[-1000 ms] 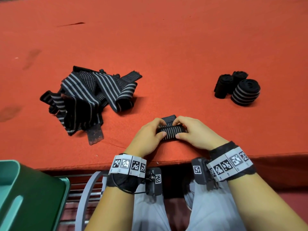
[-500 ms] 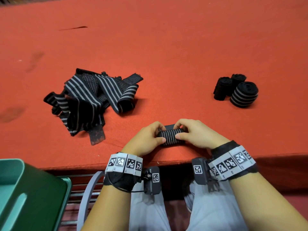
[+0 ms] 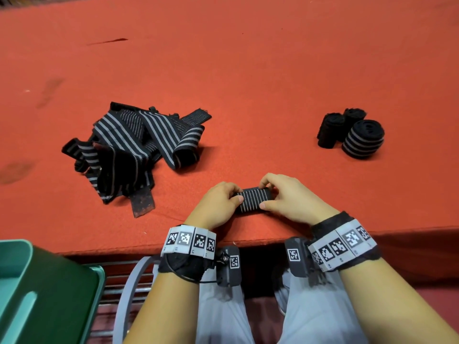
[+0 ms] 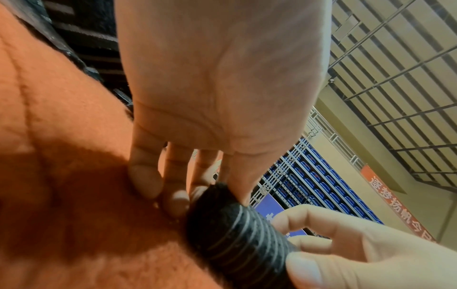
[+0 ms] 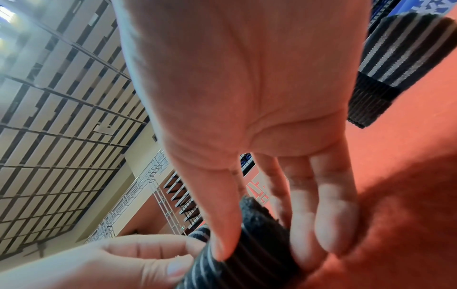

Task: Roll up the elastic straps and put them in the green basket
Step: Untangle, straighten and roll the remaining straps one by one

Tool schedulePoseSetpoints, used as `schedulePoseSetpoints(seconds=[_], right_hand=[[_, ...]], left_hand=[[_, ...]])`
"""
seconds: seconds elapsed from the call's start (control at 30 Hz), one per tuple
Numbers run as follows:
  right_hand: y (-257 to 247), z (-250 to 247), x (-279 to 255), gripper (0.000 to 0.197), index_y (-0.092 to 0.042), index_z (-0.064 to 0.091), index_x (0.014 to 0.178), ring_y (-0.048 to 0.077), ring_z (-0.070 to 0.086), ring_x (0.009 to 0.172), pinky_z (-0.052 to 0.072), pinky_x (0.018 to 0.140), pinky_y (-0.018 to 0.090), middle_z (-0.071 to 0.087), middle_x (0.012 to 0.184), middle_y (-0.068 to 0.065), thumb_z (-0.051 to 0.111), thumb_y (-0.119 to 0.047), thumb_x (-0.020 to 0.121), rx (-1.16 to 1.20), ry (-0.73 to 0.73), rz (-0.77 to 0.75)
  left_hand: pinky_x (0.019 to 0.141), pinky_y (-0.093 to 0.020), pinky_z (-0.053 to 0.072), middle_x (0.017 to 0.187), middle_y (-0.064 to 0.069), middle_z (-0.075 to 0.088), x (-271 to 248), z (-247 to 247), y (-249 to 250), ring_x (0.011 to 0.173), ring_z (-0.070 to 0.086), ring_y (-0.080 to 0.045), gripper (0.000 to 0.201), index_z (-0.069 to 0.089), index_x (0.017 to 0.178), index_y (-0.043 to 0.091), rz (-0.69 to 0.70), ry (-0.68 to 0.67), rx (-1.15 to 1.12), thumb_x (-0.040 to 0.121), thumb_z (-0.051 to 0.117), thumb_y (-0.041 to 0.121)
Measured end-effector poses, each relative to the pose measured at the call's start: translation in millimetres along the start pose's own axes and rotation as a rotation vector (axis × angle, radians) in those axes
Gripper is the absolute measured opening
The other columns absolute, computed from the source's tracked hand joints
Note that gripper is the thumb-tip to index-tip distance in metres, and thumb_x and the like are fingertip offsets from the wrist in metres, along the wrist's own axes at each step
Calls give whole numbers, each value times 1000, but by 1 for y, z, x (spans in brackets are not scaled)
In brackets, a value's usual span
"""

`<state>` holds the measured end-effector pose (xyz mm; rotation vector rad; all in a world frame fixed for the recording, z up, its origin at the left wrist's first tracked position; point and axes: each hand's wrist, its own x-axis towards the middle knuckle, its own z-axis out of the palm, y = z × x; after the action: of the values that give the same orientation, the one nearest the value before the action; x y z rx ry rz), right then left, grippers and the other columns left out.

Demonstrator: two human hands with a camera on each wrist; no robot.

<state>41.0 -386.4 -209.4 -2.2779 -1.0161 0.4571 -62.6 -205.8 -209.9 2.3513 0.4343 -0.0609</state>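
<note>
Since a second ago: loose tail gone, strap [image 3: 253, 199] now a full roll | grip: left hand [image 3: 215, 204] and right hand [image 3: 288, 197] pinch its ends | place: on table [image 3: 248, 70] near front edge, basket [image 3: 49, 289] well apart, lower left | risk: elastic may spring open if either pinch loosens during transfer.

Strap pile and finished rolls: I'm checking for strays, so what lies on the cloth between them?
Head view: only bare red cloth lies between the strap pile and the finished rolls; no stray strap.
</note>
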Motion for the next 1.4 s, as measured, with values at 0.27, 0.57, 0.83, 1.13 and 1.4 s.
schedulePoseSetpoints(seconds=[0.27, 0.57, 0.83, 1.13, 1.4], right_hand=[[8, 4, 13, 20, -30, 62, 107, 13, 56, 103, 44, 94, 37, 61, 108, -6, 69, -34, 88, -9, 23, 17], [0, 3, 24, 16, -27, 55, 111, 16, 67, 65, 57, 71, 38, 68, 92, 1, 59, -30, 97, 76, 32, 98], [5, 7, 37, 13, -26, 55, 107, 18, 65, 59, 41, 48, 23, 58, 99, 4, 52, -37, 100, 110, -13, 187], [10, 7, 48, 13, -27, 56, 102, 20, 58, 51, 50, 52, 32, 66, 71, 16, 51, -40, 100, 164, -43, 241], [10, 9, 45, 21, -18, 59, 111, 15, 56, 53, 46, 49, 26, 63, 74, 9, 55, -35, 100, 208, -70, 238]], left_hand=[[85, -33, 46, 100, 11, 53, -1, 6, -2, 90, 53, -8, 21, 60, 102, 32, 91, 120, -20, 85, 71, 33], [93, -36, 44, 111, 4, 60, 11, 2, -3, 102, 56, -14, 23, 60, 113, 23, 39, 67, -14, 92, 65, 28], [95, -39, 45, 113, 2, 54, 19, 4, -5, 104, 54, -15, 22, 59, 118, 26, -23, 38, -27, 100, 53, 35], [95, -40, 45, 112, 1, 51, 26, 4, -2, 103, 55, -18, 30, 58, 125, 25, -77, 22, 6, 102, 44, 39], [99, -41, 45, 115, 0, 52, 17, 3, 1, 105, 55, -19, 27, 55, 122, 24, -85, -10, 22, 98, 55, 35]])
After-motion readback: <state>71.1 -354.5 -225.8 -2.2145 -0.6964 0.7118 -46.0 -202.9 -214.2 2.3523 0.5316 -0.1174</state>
